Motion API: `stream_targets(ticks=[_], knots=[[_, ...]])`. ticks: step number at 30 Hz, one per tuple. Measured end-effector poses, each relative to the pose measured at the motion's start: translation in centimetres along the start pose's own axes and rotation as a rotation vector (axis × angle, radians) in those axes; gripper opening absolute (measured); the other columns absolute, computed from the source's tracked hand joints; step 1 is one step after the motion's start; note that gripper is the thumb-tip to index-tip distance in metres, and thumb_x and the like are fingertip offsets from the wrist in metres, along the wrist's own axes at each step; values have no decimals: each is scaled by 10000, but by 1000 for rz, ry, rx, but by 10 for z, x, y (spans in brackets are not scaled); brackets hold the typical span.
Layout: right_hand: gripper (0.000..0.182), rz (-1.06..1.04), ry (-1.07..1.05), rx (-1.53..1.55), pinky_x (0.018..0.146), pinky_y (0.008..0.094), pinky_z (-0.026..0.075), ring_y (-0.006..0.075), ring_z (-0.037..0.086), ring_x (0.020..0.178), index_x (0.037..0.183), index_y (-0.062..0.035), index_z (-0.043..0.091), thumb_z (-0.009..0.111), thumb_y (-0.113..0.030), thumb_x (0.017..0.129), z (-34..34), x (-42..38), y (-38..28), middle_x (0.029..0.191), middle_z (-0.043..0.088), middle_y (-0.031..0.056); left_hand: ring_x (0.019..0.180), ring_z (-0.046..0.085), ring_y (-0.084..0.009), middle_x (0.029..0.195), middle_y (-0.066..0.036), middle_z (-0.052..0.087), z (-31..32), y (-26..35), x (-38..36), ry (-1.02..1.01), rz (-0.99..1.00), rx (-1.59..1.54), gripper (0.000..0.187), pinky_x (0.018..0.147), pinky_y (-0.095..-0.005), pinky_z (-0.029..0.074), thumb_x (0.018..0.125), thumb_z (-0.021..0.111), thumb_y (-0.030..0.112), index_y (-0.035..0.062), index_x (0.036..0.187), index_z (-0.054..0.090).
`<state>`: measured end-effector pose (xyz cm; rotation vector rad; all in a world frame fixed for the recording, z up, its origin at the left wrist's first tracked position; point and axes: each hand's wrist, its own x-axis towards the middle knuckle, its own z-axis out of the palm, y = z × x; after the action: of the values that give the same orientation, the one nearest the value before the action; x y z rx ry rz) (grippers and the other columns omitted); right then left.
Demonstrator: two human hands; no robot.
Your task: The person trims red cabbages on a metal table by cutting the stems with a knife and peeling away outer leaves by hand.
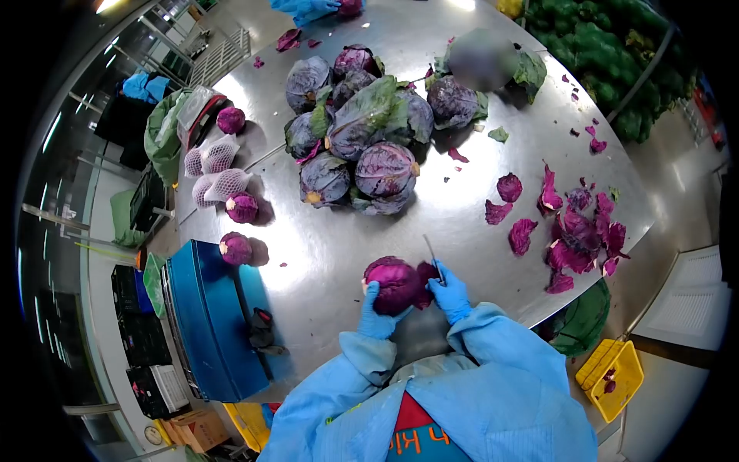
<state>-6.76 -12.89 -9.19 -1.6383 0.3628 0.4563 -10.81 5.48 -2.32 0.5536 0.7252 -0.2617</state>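
My left hand (376,316), in a blue glove, is wrapped round the lower left side of a peeled red cabbage (391,282). In my gloved right hand (451,295) is a small knife (430,249), its thin blade pointing up and away from me. A loose purple leaf (423,284) stands off the cabbage's right side, right at my right fingertips. Beyond my hands, a heap of untrimmed red cabbages (385,171) with dull outer leaves lies on the metal table (339,246).
Torn purple leaves (577,235) lie at the right. Several trimmed cabbages (235,248) and white net-wrapped pieces (221,183) line the left edge, near a scale (202,115) and a blue box (212,319). A co-worker's blue-gloved hand (312,9) shows at the far edge. A yellow crate (612,377) stands lower right.
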Motion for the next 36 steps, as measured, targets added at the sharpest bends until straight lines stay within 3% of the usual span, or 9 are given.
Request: stream_targets(ticks=[5,9,13,16,18,20,25,29,36], knots=[[481,-124,105,-380,784,382,508,258,651,822,1302,-169,533,599,-236,831,-41,23,-30,916,672,129,1283,410,-350,1431,-100,385,-11,17,-7,-176,-93,-232,857,996,-610,382,727,708,567,230,1419,331],[444,-172,516,-583,697,399,512,289,644,730,1282,-271,548,583,-286,840,-136,11,-10,804,651,127,1281,411,-345,1402,-111,406,2,17,-20,-184,-92,-102,810,962,-623,410,749,724,483,224,1411,335],[491,-75,688,-715,694,429,502,300,640,781,1338,-298,484,538,-251,852,-234,-50,19,874,655,148,1252,436,-328,1324,-132,439,21,9,-13,-197,-3,231,810,949,-532,466,743,771,207,142,1406,312],[466,167,883,-901,723,421,507,329,641,835,1352,-239,475,530,-283,891,-262,-90,22,1041,650,159,1186,470,-311,1300,-178,434,16,-14,4,-16,471,1160,1050,1009,-378,415,572,882,390,4,1373,324],[454,-84,977,-737,721,380,510,290,646,824,1351,-175,476,540,-252,908,-263,-99,27,1057,656,136,1180,439,-344,1278,-211,436,44,-18,-9,-7,547,1483,1158,1015,-431,383,487,896,422,-7,1381,300],[412,-255,869,-600,722,315,500,166,611,759,1313,-146,503,577,-190,909,-245,-90,25,1000,685,77,1151,466,-328,1244,-215,459,55,-26,-10,-146,696,1690,1132,1002,-409,402,474,908,369,8,1374,324],[336,-179,581,-571,673,447,495,379,633,741,949,-93,593,542,-423,916,-146,-64,-24,796,653,175,1220,374,-420,1330,-260,378,70,-40,-4,-61,666,1732,1205,1027,-489,333,480,876,438,-31,1398,253],[429,-405,174,-607,641,437,487,356,613,704,823,-95,633,484,-484,922,-93,-69,-43,775,643,127,1234,394,-404,1344,-270,351,69,-26,19,-175,568,1641,1265,1046,-439,350,445,882,448,-39,1412,227],[458,-477,-84,-734,613,422,473,332,602,674,801,-114,633,481,-533,905,-92,-51,-50,736,617,124,982,592,-290,1033,-173,587,97,1,34,-455,352,1547,845,863,-391,479,459,881,388,-10,1104,506]])
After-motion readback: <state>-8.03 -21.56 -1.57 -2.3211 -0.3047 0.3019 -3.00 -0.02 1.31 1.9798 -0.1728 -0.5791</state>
